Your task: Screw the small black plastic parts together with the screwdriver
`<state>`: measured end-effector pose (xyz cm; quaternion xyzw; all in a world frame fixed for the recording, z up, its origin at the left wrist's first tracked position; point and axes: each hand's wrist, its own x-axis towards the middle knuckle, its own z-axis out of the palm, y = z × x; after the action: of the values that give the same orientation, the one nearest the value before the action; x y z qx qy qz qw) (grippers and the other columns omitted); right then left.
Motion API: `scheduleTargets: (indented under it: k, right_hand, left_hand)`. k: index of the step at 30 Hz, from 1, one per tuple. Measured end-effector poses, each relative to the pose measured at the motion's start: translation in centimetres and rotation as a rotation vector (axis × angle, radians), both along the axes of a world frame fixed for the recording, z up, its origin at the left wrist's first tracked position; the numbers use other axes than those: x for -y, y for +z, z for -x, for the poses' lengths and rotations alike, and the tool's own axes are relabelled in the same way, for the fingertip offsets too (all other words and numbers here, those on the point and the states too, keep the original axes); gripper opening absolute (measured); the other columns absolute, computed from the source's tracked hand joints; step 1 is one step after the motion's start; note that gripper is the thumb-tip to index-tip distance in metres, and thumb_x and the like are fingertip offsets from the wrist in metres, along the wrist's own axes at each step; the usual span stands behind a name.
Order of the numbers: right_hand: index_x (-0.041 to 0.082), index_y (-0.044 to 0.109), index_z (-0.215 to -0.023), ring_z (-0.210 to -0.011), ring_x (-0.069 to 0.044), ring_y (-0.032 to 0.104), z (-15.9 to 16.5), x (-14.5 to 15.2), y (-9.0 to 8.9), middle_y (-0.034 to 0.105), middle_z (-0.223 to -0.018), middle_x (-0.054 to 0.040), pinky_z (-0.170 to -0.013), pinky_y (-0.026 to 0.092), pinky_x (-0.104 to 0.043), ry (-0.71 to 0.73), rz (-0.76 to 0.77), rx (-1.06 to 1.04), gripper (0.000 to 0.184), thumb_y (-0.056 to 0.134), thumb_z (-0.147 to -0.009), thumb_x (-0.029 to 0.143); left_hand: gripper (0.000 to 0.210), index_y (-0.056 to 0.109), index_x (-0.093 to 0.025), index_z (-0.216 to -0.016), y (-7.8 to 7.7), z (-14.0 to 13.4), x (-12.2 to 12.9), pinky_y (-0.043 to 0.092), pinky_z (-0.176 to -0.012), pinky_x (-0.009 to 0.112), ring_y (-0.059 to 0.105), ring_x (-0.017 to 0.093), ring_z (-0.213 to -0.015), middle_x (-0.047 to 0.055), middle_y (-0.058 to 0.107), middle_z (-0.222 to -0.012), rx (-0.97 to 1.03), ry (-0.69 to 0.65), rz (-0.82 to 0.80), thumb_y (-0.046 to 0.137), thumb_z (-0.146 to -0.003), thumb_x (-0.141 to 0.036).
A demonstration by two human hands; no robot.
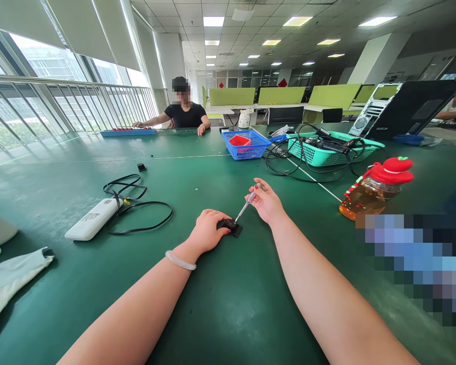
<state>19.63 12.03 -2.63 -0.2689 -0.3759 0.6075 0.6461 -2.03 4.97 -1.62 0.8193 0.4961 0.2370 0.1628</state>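
Left hand [208,231] grips and half hides one black part [235,229]; right hand [269,204] pinches one screwdriver [244,207], tip unclear from here.

The right hand [268,205] holds a screwdriver [245,206] to the black part [234,229] the left hand [208,229] grips.

Daylight streaming in left, pale blinds [79,30] part-lowered over windows [49,56], metal railing [61,81] alongside; light panels [213,21] glowing across tiled ceiling [269,10]; lime-green partitions [237,96] beyond; broad green bench [228,304] up front.
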Motion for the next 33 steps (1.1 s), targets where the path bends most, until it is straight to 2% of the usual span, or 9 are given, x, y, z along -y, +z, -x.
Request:
scheduleTargets:
  k: [8,17,22,29,33]
  right_hand:
    - [0.029,0.067,-0.100,-0.074,-0.016,0.069,-0.3,-0.3,-0.4,0.072,-0.092,0.0022,-0.088,0.054,-0.044,-0.002,-0.015,0.017,0.033,0.080,-0.070,0.026]
    - [0.029,0.066,-0.090,-0.062,-0.011,0.063,0.2,0.2,0.3,0.065,-0.069,0.0075,-0.073,0.056,-0.032,0.003,-0.032,-0.009,0.039,0.088,-0.059,0.036]
    - [0.029,0.067,-0.093,-0.066,-0.011,0.063,0.4,0.1,0.1,0.066,-0.069,0.0068,-0.075,0.056,-0.031,-0.001,-0.042,-0.035,0.040,0.088,-0.059,0.033]
    - [0.028,0.064,-0.100,-0.074,-0.016,0.070,0.1,0.2,0.1,0.072,-0.081,0.0039,-0.089,0.054,-0.039,0.024,-0.028,-0.003,0.036,0.080,-0.068,0.029]
    - [0.028,0.060,-0.106,-0.074,-0.016,0.071,0.4,0.5,0.7,0.072,-0.092,0.0023,-0.089,0.053,-0.042,0.041,-0.029,0.046,0.032,0.072,-0.076,0.030]
  left_hand:
    - [0.029,0.070,-0.029,-0.106,-0.2,0.0,-0.1,0.039,-0.108,0.046,0.053,0.028,-0.118,0.002,0.071,-0.114,-0.001,0.012,-0.005,0.070,-0.077,-0.027]
    - [0.026,0.070,-0.027,-0.105,0.1,0.0,0.1,0.039,-0.108,0.045,0.053,0.028,-0.116,0.001,0.071,-0.114,-0.008,-0.007,-0.002,0.068,-0.079,-0.028]
    - [0.027,0.070,-0.028,-0.104,0.1,0.0,0.1,0.039,-0.108,0.046,0.053,0.028,-0.117,0.002,0.071,-0.113,-0.002,0.003,-0.009,0.070,-0.077,-0.027]
    - [0.026,0.069,-0.025,-0.103,-0.1,0.1,0.1,0.041,-0.107,0.047,0.051,0.030,-0.120,0.004,0.070,-0.114,0.011,0.040,0.008,0.069,-0.077,-0.028]
    - [0.026,0.068,-0.023,-0.101,-0.1,0.0,0.2,0.041,-0.107,0.048,0.050,0.030,-0.120,0.005,0.070,-0.113,0.015,0.059,0.009,0.069,-0.076,-0.030]
